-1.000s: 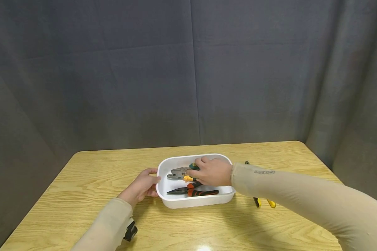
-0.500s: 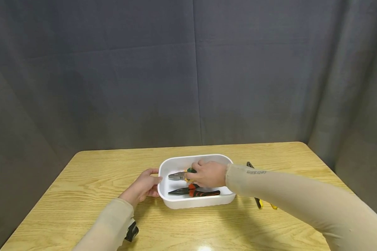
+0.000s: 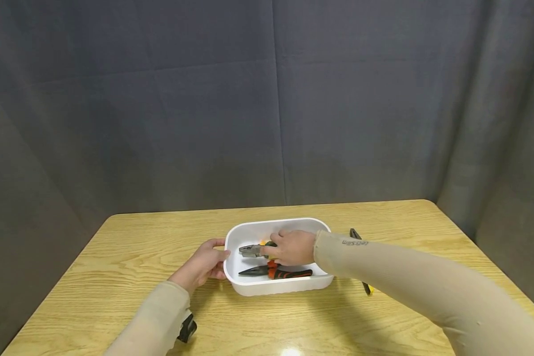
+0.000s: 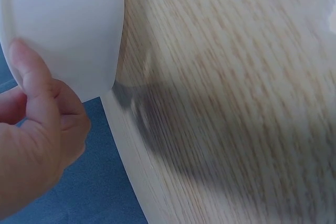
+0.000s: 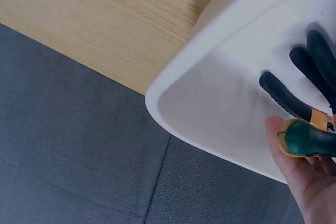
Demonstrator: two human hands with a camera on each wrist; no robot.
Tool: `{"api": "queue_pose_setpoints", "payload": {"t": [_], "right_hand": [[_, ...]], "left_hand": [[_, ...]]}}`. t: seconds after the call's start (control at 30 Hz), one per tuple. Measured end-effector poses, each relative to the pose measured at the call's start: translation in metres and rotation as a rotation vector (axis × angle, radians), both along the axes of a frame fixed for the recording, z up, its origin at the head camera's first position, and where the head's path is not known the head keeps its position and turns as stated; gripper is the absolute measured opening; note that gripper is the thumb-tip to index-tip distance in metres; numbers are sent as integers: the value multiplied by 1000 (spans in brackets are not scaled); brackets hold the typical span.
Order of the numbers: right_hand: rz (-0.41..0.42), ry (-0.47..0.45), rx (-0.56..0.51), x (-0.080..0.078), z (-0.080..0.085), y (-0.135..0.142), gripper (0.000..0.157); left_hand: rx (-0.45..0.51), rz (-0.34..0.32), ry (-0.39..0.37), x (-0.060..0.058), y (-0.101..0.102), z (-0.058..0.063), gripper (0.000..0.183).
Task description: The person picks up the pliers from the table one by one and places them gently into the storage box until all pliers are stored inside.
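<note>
A white plastic basin (image 3: 280,288) sits on the table. My left hand (image 3: 206,260) grips its left end, thumb over the rim and fingers outside, as the left wrist view also shows. Inside the basin my right hand (image 3: 292,247) holds pliers (image 3: 250,251) by their green-and-yellow handles; the green handle end (image 5: 307,139) sticks out of the fist in the right wrist view. Below the hand lie long-nose pliers (image 3: 289,274) with red-and-black handles. Another black handle with an orange collar (image 5: 286,97) lies beside them, mostly covered by the hand in the head view.
On the table to the right, pliers (image 3: 367,289) with a yellow-tipped black handle lie partly hidden under the right sleeve. A black wrist device (image 3: 187,328) sits at the left sleeve. A grey curtain (image 3: 204,123) hangs behind the wooden table (image 3: 138,247).
The right hand has shifted slightly left and lower in the basin, and the held pliers now overlap the ones beneath. A yellow handle on the table has become hidden by the sleeve. The left hand stays put.
</note>
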State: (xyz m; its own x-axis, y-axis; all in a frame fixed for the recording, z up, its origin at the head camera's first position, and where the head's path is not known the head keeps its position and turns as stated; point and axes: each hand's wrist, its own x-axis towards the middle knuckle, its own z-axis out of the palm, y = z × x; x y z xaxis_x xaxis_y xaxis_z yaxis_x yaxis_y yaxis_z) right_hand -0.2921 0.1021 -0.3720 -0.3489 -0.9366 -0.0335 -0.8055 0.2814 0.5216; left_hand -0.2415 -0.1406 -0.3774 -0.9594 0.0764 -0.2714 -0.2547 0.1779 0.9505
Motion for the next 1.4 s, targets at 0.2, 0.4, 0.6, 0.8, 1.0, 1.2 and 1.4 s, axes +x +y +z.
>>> {"api": "queue_pose_setpoints", "payload": {"t": [0.2, 0.4, 0.6, 0.8, 1.0, 1.2, 1.4], "right_hand": [[-8, -36, 84, -2, -5, 1, 37], [-19, -100, 81, -2, -6, 4, 45], [-99, -287, 72, -3, -3, 8, 53], [-133, -334, -7, -3, 4, 17, 52], [-157, -318, -74, 1, 21, 27, 47], [-215, -404, -138, 14, 31, 40, 40], [-238, -396, -195, 21, 33, 51, 44]], "left_hand": [[2, -2, -3, -1, 0, -1, 42], [5, -8, -5, -2, -1, 0, 43], [-1, -7, -7, -2, -2, 1, 43], [-3, -6, -8, -2, -3, 1, 43], [-1, -6, -6, -4, -5, 0, 44], [-3, -7, -2, -5, -4, -1, 43], [1, -7, -2, -6, -4, -1, 44]]}}
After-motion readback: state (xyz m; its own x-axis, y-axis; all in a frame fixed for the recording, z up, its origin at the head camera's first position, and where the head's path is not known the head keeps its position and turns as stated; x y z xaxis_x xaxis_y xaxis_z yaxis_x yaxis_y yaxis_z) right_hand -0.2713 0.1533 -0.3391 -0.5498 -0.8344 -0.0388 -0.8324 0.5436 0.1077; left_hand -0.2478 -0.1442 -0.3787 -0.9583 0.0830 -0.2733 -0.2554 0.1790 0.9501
